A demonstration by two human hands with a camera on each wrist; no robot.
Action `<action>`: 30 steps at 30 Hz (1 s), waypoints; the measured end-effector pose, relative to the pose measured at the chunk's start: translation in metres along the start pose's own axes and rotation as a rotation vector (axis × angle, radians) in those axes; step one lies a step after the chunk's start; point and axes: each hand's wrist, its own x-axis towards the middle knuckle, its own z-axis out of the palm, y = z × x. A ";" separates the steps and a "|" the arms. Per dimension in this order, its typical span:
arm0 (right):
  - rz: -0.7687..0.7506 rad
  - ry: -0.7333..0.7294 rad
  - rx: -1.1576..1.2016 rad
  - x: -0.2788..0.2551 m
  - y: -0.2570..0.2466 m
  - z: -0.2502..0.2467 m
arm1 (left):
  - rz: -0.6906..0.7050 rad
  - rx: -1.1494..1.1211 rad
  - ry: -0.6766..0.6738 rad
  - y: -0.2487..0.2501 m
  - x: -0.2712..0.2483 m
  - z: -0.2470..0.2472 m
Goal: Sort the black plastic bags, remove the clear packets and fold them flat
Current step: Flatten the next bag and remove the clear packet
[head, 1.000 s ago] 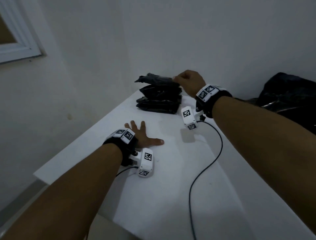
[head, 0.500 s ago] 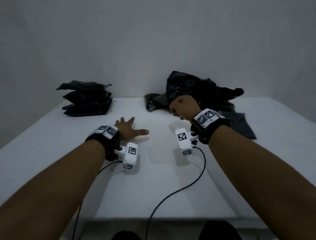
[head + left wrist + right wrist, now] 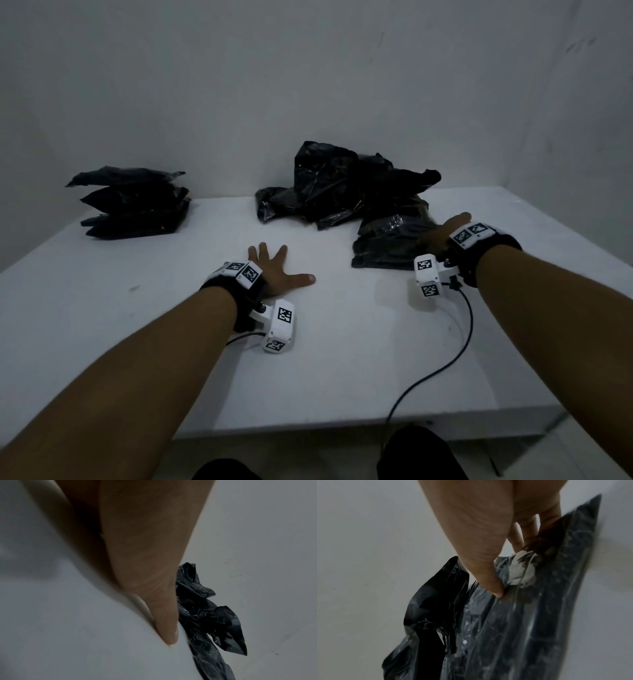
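Our right hand (image 3: 442, 233) reaches to the clear packet (image 3: 390, 243) at the right of the white table (image 3: 342, 377); in the right wrist view the thumb (image 3: 489, 577) and fingers (image 3: 527, 531) pinch its crinkled upper edge, black plastic showing through the film. Our left hand (image 3: 274, 267) lies flat on the table near the middle, fingers spread and straight, holding nothing. Just behind the packet, touching it, we see a loose heap of black bags (image 3: 346, 185) against the wall. Well apart, at the far left, sits a stack of about 4 folded black bundles (image 3: 133, 205)
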 end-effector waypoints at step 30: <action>-0.524 -0.471 1.002 -0.082 -0.030 0.034 | 0.561 -1.295 0.364 0.023 -0.071 -0.054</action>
